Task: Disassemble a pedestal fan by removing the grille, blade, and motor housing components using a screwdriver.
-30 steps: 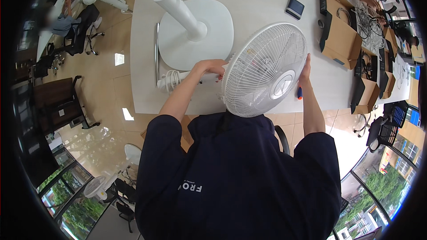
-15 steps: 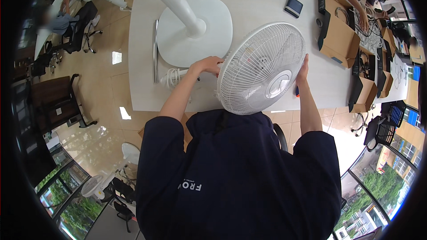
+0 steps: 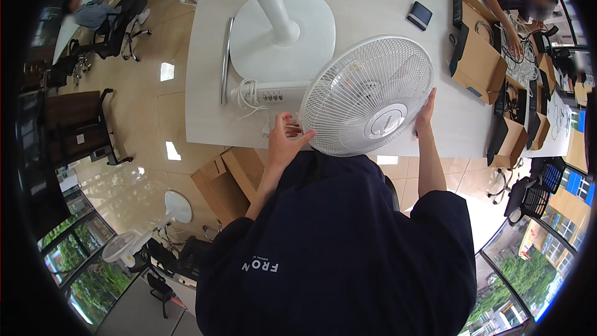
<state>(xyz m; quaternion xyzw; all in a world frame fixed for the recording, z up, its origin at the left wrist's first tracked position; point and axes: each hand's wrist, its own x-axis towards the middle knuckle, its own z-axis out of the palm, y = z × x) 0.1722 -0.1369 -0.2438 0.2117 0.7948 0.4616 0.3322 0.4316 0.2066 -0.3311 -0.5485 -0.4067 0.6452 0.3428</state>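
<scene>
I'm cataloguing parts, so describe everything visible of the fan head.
The fan head is round and white, its cage of thin, wire-like ribs surrounding a round centre badge; pale blades show through. It is tilted, over the near edge of the table. The left hand touches its left rim, the right hand its right side. Its back is mostly hidden.

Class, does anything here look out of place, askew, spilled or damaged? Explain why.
One oddity stands out: the fan head is tilted between the left hand and right hand, while the white stand has a bare, open top, so the fan looks incomplete. No spill or damage is visible.
</scene>
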